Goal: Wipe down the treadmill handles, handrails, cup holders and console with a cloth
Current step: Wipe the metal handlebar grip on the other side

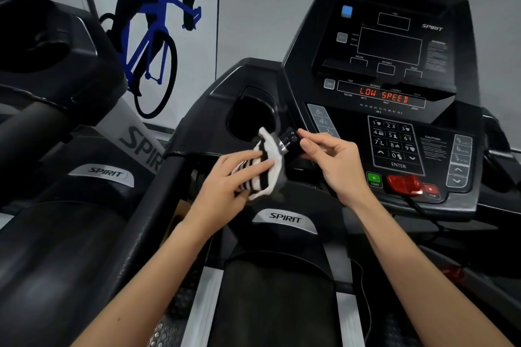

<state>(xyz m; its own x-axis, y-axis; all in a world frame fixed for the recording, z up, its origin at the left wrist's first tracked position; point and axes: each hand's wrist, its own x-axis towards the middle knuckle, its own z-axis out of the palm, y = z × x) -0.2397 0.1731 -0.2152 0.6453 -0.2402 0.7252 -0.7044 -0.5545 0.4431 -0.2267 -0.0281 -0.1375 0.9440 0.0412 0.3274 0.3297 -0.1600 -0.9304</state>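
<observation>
- The treadmill (284,218) fills the frame from 6 o'clock up to 1 o'clock; its dark belt runs down toward 6 o'clock and a silver "SPIRIT" badge sits near centre.
- A second treadmill (56,149) of the same make stands at 9 o'clock.
- The console (394,70) rises at 1 o'clock, its red display reading "LOW SPEED", with a number keypad, a green start button and a red stop key below it.
- A wall graphic (152,31) of a blue bicycle and dark rider hangs at 11 o'clock.
- The cup holder (251,115), a dark recess, lies just above centre, left of the console.
- The left hand (234,177) at centre has its fingers clenched on the cloth (265,166).
- The right hand (332,158), just toward 3 o'clock from centre, has its fingers pinching a small dark object (290,141); what it is I cannot tell.
- The cloth, white with dark stripes, is pressed against that object, just below the cup holder's rim.
</observation>
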